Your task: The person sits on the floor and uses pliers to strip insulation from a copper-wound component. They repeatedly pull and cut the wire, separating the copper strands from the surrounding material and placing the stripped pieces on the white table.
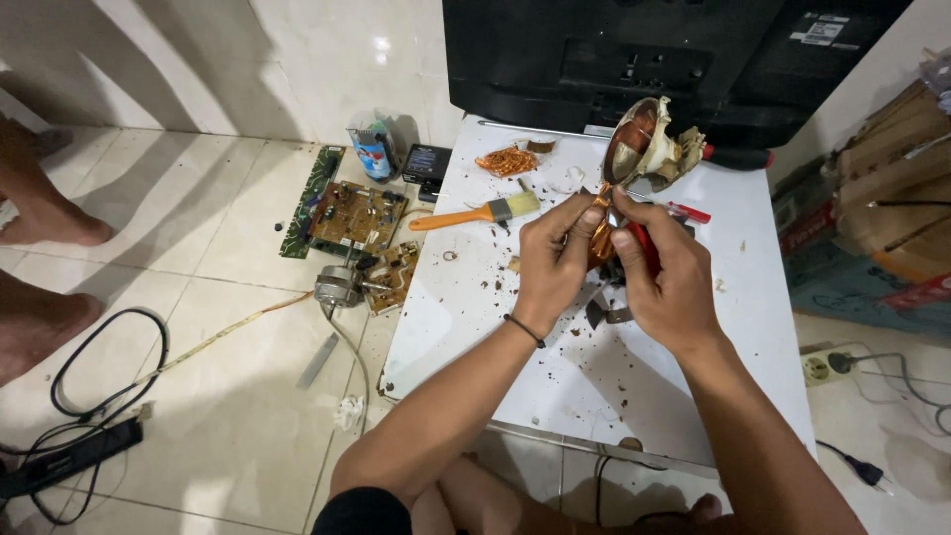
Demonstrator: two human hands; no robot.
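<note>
My left hand and my right hand meet above a white board used as a low table. Between them I hold a motor winding with copper wire, its round core raised toward the back. My left fingers pinch the copper strands hanging from it. My right hand grips a red-handled tool against the same strands. A black band circles my left wrist.
On the board lie a paintbrush with an orange handle, a copper wire clump, a red-handled screwdriver and scattered debris. Circuit boards, a small motor and cables lie on the tiled floor. Another person's bare feet are at left. A black television back stands behind.
</note>
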